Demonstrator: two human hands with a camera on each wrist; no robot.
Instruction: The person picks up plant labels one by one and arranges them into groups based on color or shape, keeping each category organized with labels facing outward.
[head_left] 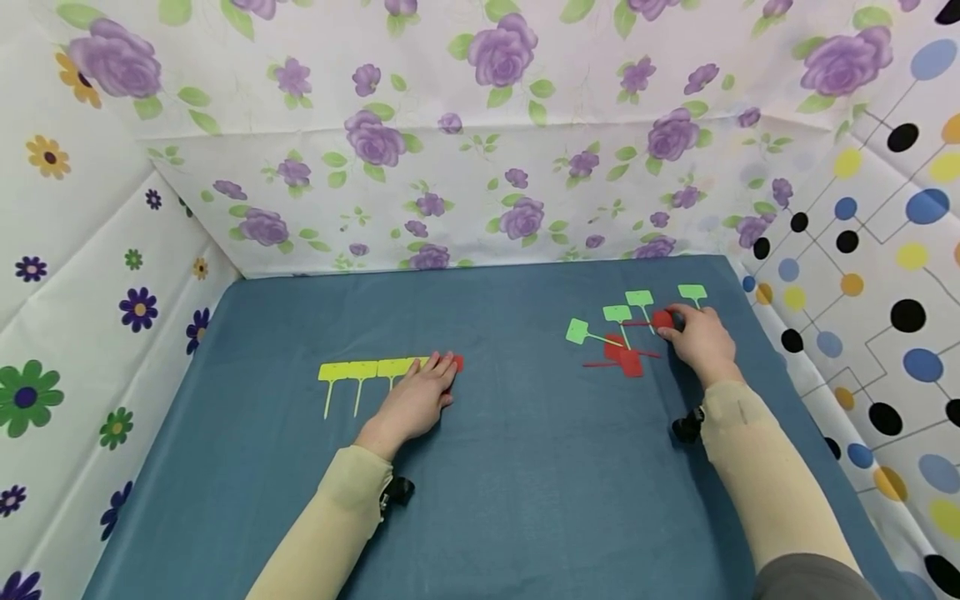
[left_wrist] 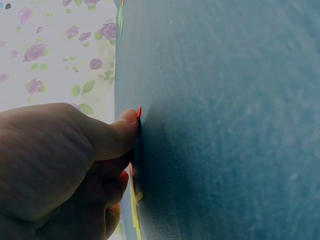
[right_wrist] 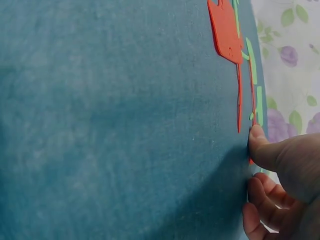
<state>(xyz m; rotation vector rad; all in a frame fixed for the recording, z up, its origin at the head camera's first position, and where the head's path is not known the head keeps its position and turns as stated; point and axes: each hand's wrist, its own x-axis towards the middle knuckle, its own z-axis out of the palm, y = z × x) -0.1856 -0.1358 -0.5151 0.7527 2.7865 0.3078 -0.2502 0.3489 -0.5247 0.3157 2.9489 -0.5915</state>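
Flat plastic tags with thin tails, like marker cable ties, lie on blue cloth. Yellow tags (head_left: 334,372) form a row with tails toward the near side. My left hand (head_left: 420,396) rests over the row's right end, fingers fairly straight, touching a red tag (head_left: 459,363) mostly hidden beneath it. In the left wrist view the thumb (left_wrist: 122,135) meets that tag's edge. At the right, my right hand (head_left: 703,342) pinches another red tag (head_left: 662,320), its tail pointing left. In the right wrist view the thumb (right_wrist: 262,147) covers most of it.
Beside the right hand lie overlapping red tags (head_left: 631,363) and several green tags (head_left: 577,332), one (head_left: 692,292) just beyond the fingers. Patterned cloth walls (head_left: 450,208) stand behind and on both sides of the blue cloth (head_left: 525,483).
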